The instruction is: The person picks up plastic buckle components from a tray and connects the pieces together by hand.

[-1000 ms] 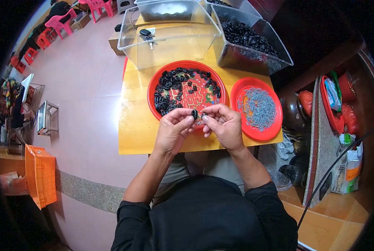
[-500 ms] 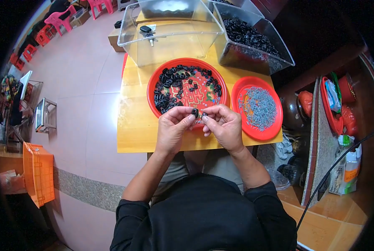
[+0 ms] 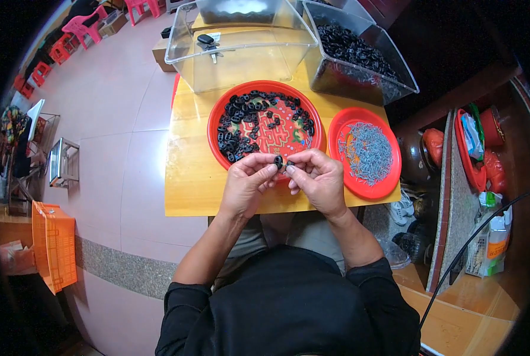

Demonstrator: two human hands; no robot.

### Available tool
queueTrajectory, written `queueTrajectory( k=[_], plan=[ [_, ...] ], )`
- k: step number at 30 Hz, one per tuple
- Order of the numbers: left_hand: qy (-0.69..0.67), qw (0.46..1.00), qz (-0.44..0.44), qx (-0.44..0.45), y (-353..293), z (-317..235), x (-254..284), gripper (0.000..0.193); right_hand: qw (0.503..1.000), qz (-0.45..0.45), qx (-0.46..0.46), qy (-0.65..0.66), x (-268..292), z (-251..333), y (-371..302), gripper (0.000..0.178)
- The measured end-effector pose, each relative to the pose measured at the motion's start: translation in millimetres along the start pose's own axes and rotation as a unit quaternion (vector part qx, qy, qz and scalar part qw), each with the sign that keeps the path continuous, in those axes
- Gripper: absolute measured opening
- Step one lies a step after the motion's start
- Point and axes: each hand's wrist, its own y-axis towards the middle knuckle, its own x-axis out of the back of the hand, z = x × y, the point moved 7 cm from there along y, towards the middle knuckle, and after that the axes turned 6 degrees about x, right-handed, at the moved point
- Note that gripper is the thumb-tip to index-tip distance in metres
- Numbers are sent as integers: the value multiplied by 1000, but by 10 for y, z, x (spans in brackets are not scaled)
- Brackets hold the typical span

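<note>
My left hand (image 3: 245,181) pinches a small black oval plastic piece (image 3: 278,161) between thumb and fingertips. Close beside it, my right hand (image 3: 318,181) grips a smaller black piece (image 3: 290,164); its exact kind is too small to make out. Both hands meet over the near rim of a round red tray (image 3: 213,142), which has a patterned bottom. Many black oval pieces (image 3: 232,142) lie along the tray's left and far sides, with a few at its right. To the right, a red oval plate (image 3: 336,172) carries a heap of thin grey screw-like pins (image 3: 369,154).
On the yellow table (image 3: 188,178) stands a clear bin (image 3: 241,65), with keys (image 3: 210,44) seen through it. A second clear bin (image 3: 360,56) full of black pieces is at the back right. An orange crate (image 3: 57,246) and a metal stool (image 3: 65,163) stand left.
The two small black pieces have come nearer each other at my fingertips. Otherwise both hands stay in almost the same place.
</note>
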Motion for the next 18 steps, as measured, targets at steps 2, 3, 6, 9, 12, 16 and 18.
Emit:
queueTrajectory(
  k=[2, 3, 6, 9, 12, 16, 18],
  plan=[
    [3, 1000, -8, -2, 3, 9, 15, 16, 1000, 6, -8, -6, -9, -13, -2, 10],
    [32, 999, -12, -20, 1, -17, 23, 15, 1000, 6, -9, -6, -4, -17, 0, 10],
    [73, 996, -19, -48, -8, -60, 3, 15, 1000, 8, -10, -4, -2, -25, 4, 11],
    [82, 995, -26, -47, -5, -65, 11, 15, 1000, 7, -8, -7, 1, -18, 4, 11],
    [51, 998, -19, -19, 10, -29, 23, 15, 1000, 6, -7, -7, 8, -26, 3, 11],
    [8, 1000, -4, -4, -11, -26, -32, 16, 1000, 8, -6, -8, 3, -8, 3, 10],
    [39, 999, -5, -19, -8, -31, -17, 16, 1000, 10, -5, -14, -2, 5, 6, 10]
  ],
)
